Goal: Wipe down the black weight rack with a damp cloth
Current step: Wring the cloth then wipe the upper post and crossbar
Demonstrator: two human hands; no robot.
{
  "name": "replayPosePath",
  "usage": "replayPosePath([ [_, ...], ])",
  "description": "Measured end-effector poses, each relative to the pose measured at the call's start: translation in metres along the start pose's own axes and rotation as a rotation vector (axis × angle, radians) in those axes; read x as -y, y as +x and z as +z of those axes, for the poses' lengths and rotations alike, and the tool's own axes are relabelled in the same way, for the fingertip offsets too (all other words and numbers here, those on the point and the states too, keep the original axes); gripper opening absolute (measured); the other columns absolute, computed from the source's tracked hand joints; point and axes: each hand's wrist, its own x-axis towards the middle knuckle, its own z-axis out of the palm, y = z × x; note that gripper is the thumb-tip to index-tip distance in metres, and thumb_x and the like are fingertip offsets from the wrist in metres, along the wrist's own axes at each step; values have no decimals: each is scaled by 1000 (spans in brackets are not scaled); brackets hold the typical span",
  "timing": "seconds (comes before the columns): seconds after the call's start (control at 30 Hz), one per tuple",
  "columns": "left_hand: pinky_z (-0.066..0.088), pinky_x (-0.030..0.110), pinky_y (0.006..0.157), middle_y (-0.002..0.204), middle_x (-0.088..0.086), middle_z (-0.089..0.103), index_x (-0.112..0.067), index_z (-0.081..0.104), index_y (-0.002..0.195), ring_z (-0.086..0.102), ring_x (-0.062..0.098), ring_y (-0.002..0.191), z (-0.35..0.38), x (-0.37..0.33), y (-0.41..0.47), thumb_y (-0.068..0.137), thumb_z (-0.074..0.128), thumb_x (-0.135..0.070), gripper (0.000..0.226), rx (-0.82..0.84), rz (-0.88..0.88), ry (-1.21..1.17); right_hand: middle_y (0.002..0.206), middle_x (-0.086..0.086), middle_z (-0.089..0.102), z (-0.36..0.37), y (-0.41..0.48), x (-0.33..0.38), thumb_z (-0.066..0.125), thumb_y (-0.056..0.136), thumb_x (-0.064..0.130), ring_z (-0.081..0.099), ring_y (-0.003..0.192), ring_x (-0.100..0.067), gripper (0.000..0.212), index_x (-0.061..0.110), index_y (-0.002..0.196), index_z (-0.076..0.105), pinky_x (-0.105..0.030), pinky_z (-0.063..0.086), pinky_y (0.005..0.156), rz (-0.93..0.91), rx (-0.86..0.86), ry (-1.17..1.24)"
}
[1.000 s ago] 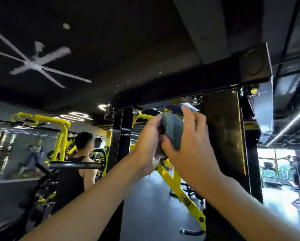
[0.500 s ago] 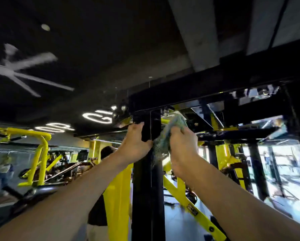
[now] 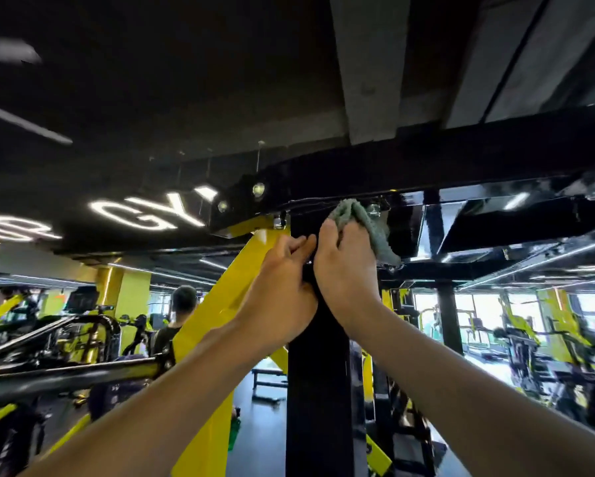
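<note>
The right hand (image 3: 344, 270), gripping a grey-green terry cloth (image 3: 368, 225), has reached the top corner of the black steel upright (image 3: 318, 390) to wipe; the left hand (image 3: 282, 277) seemingly clasps its edge.

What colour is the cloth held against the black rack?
Greyish green; the cloth shows best in the head view.

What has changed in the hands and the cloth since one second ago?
The left hand let go of the cloth and took hold of the black upright. The right hand carried the cloth up to the joint under the crossbeam. It grips the cloth as before.
</note>
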Motion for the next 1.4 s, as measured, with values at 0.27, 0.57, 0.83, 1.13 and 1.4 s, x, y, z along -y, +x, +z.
replayPosePath([
  [0.27,51,21,89,113,-5,67,-23,61,127,64,7,104,-16,-24,6,103,50,-26,27,-234,-314,-676,95,-4,59,-7,-22,12,35,99,29,56,81,-13,26,12,93,53,-26,47,72,-244,34,23],
  [0.57,58,43,65,81,23,67,2,66,93,64,27,68,-22,-6,9,84,73,-7,15,-484,-641,-930,69,-7,53,-11,-9,58,44,88,1,50,57,-18,19,8,76,58,-21,42,50,195,372,254],
  [0.83,39,24,51,64,-1,62,-13,70,74,49,13,55,1,-2,47,92,61,-12,20,-605,-560,-620,114,-2,65,-18,-17,8,37,82,19,58,107,-22,42,14,107,70,-45,46,98,-471,21,-483],
  [1.13,56,33,76,93,7,76,-14,74,95,72,19,87,0,-8,29,99,45,-26,31,-255,-526,-904,164,0,19,-12,-17,-11,22,94,38,-2,153,-18,66,15,156,23,-52,-5,120,-654,274,-1109],
  [1.4,59,27,68,103,12,74,-7,68,107,72,21,88,7,10,32,104,31,-32,45,-137,-572,-1116,138,-2,35,-12,-29,-40,36,86,19,31,133,-20,46,6,127,52,-15,24,107,-560,-13,-356],
])
